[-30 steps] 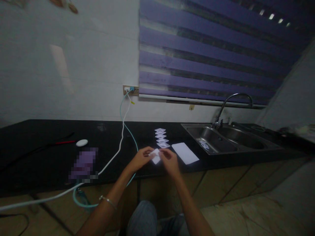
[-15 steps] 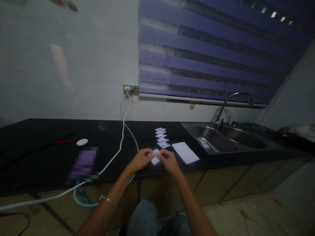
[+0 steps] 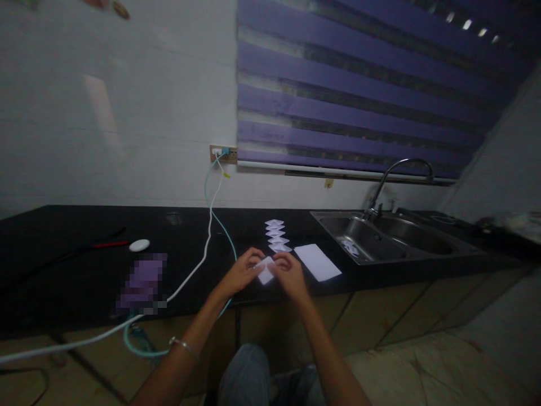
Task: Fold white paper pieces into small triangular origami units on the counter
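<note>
Between my hands, near the front edge of the dark counter, is a small folded piece of white paper (image 3: 266, 273). My left hand (image 3: 244, 272) pinches its left side. On the other side my right hand (image 3: 289, 274) grips it with thumb and bent fingers. Just beyond my hands lies a row of several folded paper pieces (image 3: 276, 237), overlapping one behind another. To the right of my right hand, a stack of flat white paper (image 3: 318, 262) rests on the counter.
A steel double sink (image 3: 359, 260) with a curved faucet (image 3: 382, 183) is at the right. A white cable (image 3: 208, 242) and a teal cable (image 3: 228, 234) run from the wall outlet (image 3: 230, 155) across the counter (image 3: 84, 225). A white oval object (image 3: 139, 245) and a blurred-out purple object (image 3: 143, 279) lie left.
The fingers of both hands have shifted slightly upward on the folded paper, showing a little more of it. The view has moved very slightly; the other things lie as before.
</note>
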A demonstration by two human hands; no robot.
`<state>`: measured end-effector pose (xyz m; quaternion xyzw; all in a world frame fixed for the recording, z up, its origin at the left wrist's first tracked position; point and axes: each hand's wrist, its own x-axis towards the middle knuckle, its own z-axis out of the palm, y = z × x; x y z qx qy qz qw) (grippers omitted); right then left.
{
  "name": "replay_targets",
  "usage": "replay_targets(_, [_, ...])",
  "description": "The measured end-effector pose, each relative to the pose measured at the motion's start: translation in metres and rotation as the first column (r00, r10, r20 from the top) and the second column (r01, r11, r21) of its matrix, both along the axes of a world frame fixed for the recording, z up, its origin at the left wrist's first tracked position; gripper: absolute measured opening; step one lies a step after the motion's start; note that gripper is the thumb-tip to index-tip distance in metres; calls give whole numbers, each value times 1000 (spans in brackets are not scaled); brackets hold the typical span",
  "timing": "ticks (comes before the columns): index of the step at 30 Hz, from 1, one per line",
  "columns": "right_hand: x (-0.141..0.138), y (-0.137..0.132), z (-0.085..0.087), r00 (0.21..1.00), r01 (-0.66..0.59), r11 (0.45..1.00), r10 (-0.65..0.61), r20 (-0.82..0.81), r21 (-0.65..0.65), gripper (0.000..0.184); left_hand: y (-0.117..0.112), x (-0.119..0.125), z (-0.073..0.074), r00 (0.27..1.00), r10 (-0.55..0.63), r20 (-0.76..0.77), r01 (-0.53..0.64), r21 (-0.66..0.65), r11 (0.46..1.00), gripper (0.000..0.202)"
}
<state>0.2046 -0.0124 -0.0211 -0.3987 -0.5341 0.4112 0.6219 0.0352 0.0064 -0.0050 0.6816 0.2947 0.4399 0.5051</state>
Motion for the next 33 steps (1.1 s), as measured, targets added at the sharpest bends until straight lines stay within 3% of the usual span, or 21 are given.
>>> replay_targets(8, [4,0,3,998,-33,993,28,-52,-112,39,0,0,5,997,82,4,-82,28,996,26])
replay_targets(15, [7,0,2,999,-32,989,30,-15,-147,31,3,1,1,989,147,-6,-147,-9,989,33])
replay_targets(23, [6,-2,6,999,17,984,-9,46,-179,26,15,-3,-8,993,36,-113,-37,-8,999,29])
replay_targets(33, [7,3,4,1000,0,984,5,28,-180,26,9,-6,-3,994,-70,-81,72,18,997,38])
